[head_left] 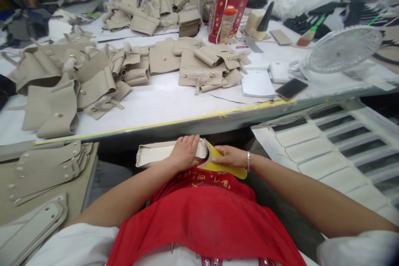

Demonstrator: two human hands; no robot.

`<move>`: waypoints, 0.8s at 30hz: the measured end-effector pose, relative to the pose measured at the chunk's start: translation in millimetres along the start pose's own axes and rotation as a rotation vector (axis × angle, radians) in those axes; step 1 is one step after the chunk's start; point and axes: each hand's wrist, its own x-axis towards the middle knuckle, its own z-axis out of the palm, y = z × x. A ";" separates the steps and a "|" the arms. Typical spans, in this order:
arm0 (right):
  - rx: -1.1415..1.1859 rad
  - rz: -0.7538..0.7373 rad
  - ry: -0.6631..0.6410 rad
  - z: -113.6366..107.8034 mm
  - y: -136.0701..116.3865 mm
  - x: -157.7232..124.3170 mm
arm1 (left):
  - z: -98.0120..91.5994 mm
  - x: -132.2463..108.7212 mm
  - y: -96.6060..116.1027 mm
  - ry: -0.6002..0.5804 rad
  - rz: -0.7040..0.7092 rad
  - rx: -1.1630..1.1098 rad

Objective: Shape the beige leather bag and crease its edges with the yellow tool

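Over my lap, at the table's front edge, lies a cream boxy bag piece with a flat, narrow side facing up. My left hand is closed over its right part, the fingers laid together across the top and the thumb underneath. At the right end of the piece, my right hand grips a flat yellow sheet with a curved edge, thumb on top. The sheet's curved edge is close against the bag piece's end; whether it goes inside I cannot tell. The fingertips under the sheet are mostly hidden.
Many beige bag pieces are heaped on the white table. Farther right are a phone, a white fan and a red box. Racked cream strips stand at my right, stacked beige panels at my left. Other people work beyond.
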 end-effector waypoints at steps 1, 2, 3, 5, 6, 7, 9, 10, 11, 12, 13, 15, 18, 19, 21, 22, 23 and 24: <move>-0.014 -0.019 0.013 0.6 -1.0 3.4 | 0.2 -1.0 -0.3 0.009 0.014 -0.004; -0.025 -0.036 0.022 1.3 -1.9 6.3 | 0.1 -1.9 -0.8 0.015 0.026 -0.010; -0.035 -0.043 0.025 1.9 -2.7 8.5 | 0.0 -2.7 -1.4 0.020 0.033 -0.019; -0.045 -0.032 0.028 3.5 -4.5 11.4 | -0.2 -4.1 -3.0 0.034 0.039 -0.044; -0.042 -0.018 0.028 4.3 -5.6 12.3 | -0.1 -4.7 -3.9 0.044 0.041 -0.058; -0.030 -0.003 0.029 5.2 -6.8 13.0 | 0.1 -5.4 -5.0 0.055 0.046 -0.069; 0.010 0.026 0.027 6.7 -9.9 14.4 | 0.8 -6.6 -7.4 0.078 0.056 -0.086; 0.035 0.041 0.025 7.4 -11.7 15.1 | 1.3 -7.1 -8.6 0.087 0.062 -0.093; 0.065 0.059 0.019 8.1 -13.7 15.8 | 1.7 -7.7 -9.9 0.092 0.068 -0.099; 0.098 0.079 0.013 8.7 -15.6 16.5 | 2.2 -8.2 -11.1 0.096 0.074 -0.104; 0.132 0.100 0.007 9.5 -17.4 17.2 | 2.7 -8.6 -12.1 0.099 0.080 -0.106; 0.187 0.136 0.003 11.5 -20.1 18.2 | 3.7 -9.4 -13.9 0.099 0.094 -0.108; 0.232 0.169 0.027 16.3 -20.6 18.3 | 5.3 -11.5 -16.3 0.085 0.117 -0.095; 0.241 0.175 0.041 18.5 -19.9 17.9 | 5.5 -12.7 -17.6 0.076 0.126 -0.090; 0.262 0.179 0.071 23.8 -17.5 16.9 | 4.8 -15.9 -22.0 0.050 0.156 -0.085; 0.276 0.177 0.090 26.9 -16.2 16.4 | 3.6 -17.8 -25.1 0.031 0.180 -0.091; 0.291 0.174 0.111 30.4 -15.0 16.0 | 1.7 -19.4 -28.5 0.012 0.207 -0.109; 0.305 0.167 0.135 34.3 -13.9 15.9 | -1.0 -20.4 -31.8 -0.005 0.229 -0.141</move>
